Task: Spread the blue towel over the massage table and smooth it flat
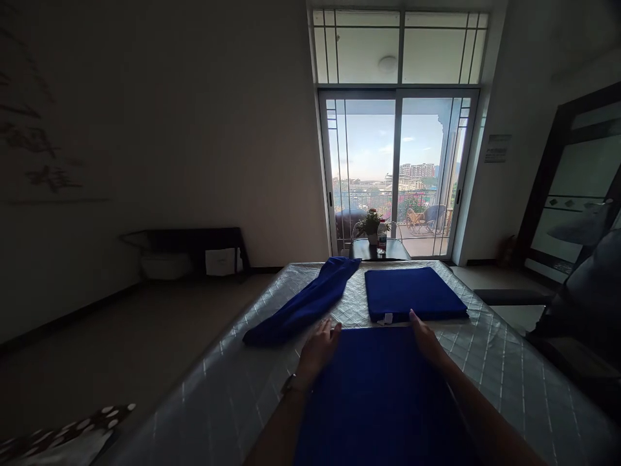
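Note:
A long blue cloth (378, 395) lies flat with straight sides, running toward me and out of the bottom of the view. My left hand (319, 349) rests at its far left corner, fingers stretched forward and a band around the wrist. At the opposite edge is my right hand (427, 338), fingers extended along the cloth's side, fingertips close to a folded stack. That folded blue cloth (412, 291) is a neat rectangle with a white label at its near edge. Left of it, another blue cloth (305, 301) lies bunched in a long strip.
A silver quilted mattress (495, 343) bears all the cloths. Past its far edge stands a small dark table (398, 250) with a potted plant (371, 223) and a bottle (382, 238). Dark furniture (194, 243) stands by the left wall; spotted fabric (72, 427) lies lower left.

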### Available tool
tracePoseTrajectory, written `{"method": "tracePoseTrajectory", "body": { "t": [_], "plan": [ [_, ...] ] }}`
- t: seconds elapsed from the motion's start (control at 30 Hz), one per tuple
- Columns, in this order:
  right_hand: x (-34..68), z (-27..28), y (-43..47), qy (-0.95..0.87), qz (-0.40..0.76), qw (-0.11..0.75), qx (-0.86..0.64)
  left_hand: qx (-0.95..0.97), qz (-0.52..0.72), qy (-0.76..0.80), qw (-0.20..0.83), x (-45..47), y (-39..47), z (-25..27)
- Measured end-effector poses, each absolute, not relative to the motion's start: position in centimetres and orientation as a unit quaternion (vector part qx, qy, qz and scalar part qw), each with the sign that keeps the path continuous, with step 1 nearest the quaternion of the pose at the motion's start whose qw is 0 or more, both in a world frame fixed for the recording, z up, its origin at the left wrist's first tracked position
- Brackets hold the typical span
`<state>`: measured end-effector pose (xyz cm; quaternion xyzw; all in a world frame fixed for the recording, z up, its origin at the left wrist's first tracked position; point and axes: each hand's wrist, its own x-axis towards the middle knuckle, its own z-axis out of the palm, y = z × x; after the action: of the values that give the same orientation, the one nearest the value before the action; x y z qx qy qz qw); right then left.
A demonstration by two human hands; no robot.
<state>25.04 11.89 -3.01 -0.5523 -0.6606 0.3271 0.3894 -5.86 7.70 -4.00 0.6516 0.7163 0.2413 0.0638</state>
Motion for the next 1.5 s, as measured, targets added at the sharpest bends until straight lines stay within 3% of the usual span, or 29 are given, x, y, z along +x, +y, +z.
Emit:
{"method": "tracePoseTrajectory", "body": {
  "t": [0.27,0.5,0.77,1.03,1.5],
  "plan": [
    [23.8,-3.9,10.7,-0.779,0.134,0.226,-0.569,0.668,0.182,0.721,0.037,-5.5,7.1,-4.1],
    [24.1,-3.7,10.0,-0.793,0.074,0.159,-0.584,0.670,0.127,0.731,0.003,-5.1,6.8,-3.7],
    [24.0,-4.5,10.1,-0.787,0.041,0.154,-0.596,0.666,0.125,0.735,-0.001,-4.9,6.9,-3.8],
    [24.1,-3.6,9.2,-0.784,0.055,0.185,-0.590,0.671,0.147,0.727,-0.008,-4.7,6.4,-3.5],
    [25.9,-3.2,7.4,-0.780,0.105,0.157,-0.596,0.668,0.163,0.727,0.000,-3.7,5.8,-1.8]
  ]
}}
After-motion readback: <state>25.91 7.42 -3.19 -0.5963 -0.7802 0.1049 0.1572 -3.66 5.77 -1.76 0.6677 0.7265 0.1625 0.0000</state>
